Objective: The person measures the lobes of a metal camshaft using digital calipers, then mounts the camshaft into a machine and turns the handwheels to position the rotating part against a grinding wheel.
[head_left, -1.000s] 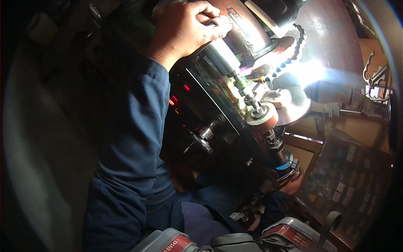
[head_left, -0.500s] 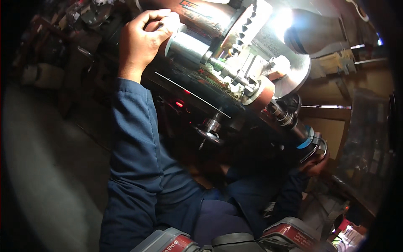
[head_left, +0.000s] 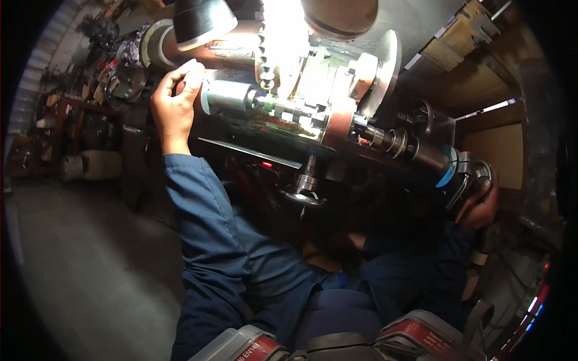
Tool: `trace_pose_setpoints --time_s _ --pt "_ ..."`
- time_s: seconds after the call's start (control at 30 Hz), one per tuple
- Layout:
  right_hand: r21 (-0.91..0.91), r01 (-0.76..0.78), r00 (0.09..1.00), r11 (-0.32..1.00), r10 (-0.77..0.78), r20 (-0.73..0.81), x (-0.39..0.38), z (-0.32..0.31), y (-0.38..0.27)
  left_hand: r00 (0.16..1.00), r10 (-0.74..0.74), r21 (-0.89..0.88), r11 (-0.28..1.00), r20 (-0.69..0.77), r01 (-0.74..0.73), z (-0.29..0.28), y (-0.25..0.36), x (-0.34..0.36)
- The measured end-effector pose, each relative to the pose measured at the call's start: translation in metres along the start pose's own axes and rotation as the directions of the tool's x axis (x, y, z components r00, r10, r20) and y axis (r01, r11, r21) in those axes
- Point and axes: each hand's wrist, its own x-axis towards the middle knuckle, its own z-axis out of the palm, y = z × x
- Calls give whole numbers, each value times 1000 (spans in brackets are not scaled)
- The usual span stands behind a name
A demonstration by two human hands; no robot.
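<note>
My left hand (head_left: 174,102) has its fingers closed at the left end of a silver metal cylinder (head_left: 229,96) on the machine; exactly what they pinch is hidden. From that cylinder a stepped shaft (head_left: 290,111) runs rightward to a reddish round housing (head_left: 339,120). Further right is a dark spindle body (head_left: 425,155) with a blue band. My right hand (head_left: 481,201) grips a curved metal fitting (head_left: 481,169) at that spindle's far end. Below the shaft a round handwheel (head_left: 304,198) sticks down. A bright lamp glare washes out part of the machine's top.
A large metal disc (head_left: 388,72) stands behind the shaft. A dark lamp shade or cover (head_left: 205,24) hangs at the top. Cluttered shelving (head_left: 54,126) is at the left, wooden boards (head_left: 490,150) at the right. My legs show below the machine, above a concrete floor (head_left: 90,253).
The view has swung, so the machine now lies more level and the cluttered left background shows. My left hand appears lower and further left, my right hand higher and further right; both stay closed.
</note>
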Motion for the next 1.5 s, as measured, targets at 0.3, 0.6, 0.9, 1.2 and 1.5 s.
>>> trace_pose_setpoints --time_s 0.3,0.6,0.9,1.2,1.5 --pt "58 -70 989 996 62 132 17 -7 -9 999 -29 13 999 -20 29 1 8 -2" --pt "64 -95 986 993 85 145 15 -5 -5 999 -49 -13 999 -2 49 1 -2 0" --pt "228 -25 997 973 42 -72 -29 17 27 999 -43 1 999 16 43 4 4 -2" --pt "184 63 997 981 -53 -54 -15 11 26 998 -64 12 998 -19 64 7 12 -4" --pt "16 -76 963 997 69 260 13 -4 18 998 -54 27 998 -30 55 8 7 -1"
